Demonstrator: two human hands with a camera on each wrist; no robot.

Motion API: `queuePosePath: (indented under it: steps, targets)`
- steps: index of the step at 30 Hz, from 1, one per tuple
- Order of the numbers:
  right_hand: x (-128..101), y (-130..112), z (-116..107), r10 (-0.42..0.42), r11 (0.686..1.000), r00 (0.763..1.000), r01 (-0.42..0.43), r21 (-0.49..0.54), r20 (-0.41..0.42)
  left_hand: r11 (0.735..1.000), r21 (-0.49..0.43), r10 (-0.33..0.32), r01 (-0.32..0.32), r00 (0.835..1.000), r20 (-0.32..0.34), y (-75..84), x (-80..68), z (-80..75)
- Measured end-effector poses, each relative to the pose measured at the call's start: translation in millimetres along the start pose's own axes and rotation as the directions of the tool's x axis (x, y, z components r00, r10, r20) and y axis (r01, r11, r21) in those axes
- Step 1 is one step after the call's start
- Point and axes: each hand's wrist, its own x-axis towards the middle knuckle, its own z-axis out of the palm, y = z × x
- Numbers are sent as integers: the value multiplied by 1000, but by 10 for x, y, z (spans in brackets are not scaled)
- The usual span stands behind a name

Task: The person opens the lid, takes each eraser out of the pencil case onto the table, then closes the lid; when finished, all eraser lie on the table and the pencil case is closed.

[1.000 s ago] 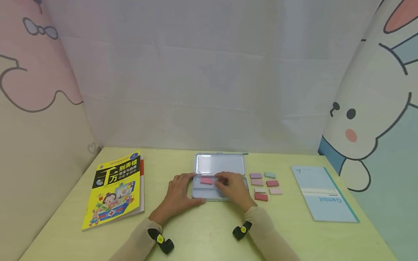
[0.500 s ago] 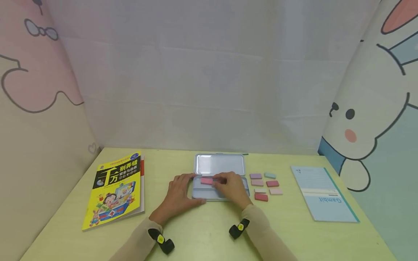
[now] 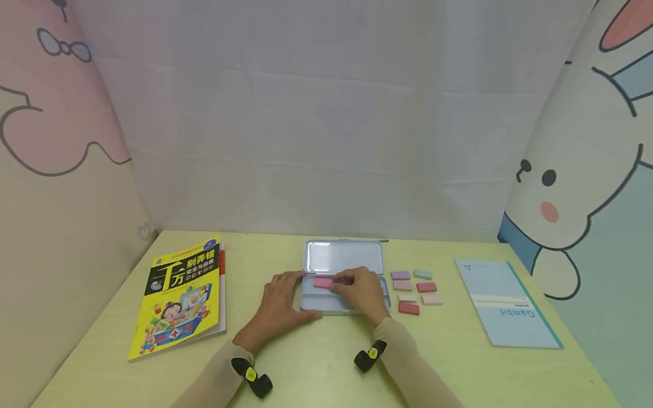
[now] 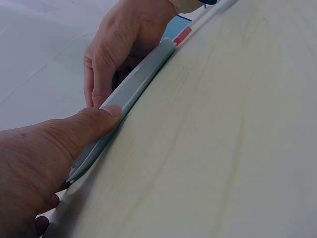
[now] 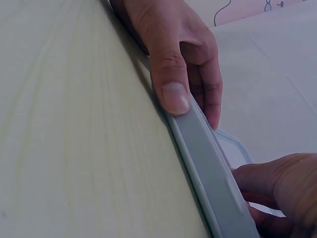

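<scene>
Tin case (image 3: 326,303): grey, lid open, lying mid-table (image 3: 306,362). Left hand (image 3: 279,300): fingers curled over the case's left end, thumb pressed on its near rim. Right hand (image 3: 361,290): fingers bent down inside the tray beside 1 pink block (image 3: 322,282) that lies in the tray; whether they pinch it, cannot tell. 6 coloured blocks (image 3: 415,290): in 2 columns just right of the case. Yellow book (image 3: 179,296): far left. Blue booklet (image 3: 505,303): far right.

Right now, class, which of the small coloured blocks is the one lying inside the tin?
The pink block at the tray's left end, beside the right hand. The other blocks lie on the table, right of the tin.
</scene>
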Motion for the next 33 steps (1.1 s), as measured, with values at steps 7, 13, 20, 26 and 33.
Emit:
queuePosePath:
  steps: [7,13,20,26,33]
  targets:
    - [8,-9,-21,5,999,1000,-5,36,1,1000,-3,9,-9,1000,-8,13,5,-10]
    - [11,11,-25,-3,997,1000,2,78,11,1000,4,0,0,1000,1,24,4,-13]
    - [10,12,-8,-1,998,1000,0,65,13,1000,-6,-4,4,1000,3,29,1,-17]
    - [3,4,-1,-11,999,1000,11,53,-2,1000,-2,-7,7,1000,0,28,-1,-12]
    - [-12,15,-1,-41,994,999,40,104,5,1000,-3,-6,6,1000,-4,27,0,-11]
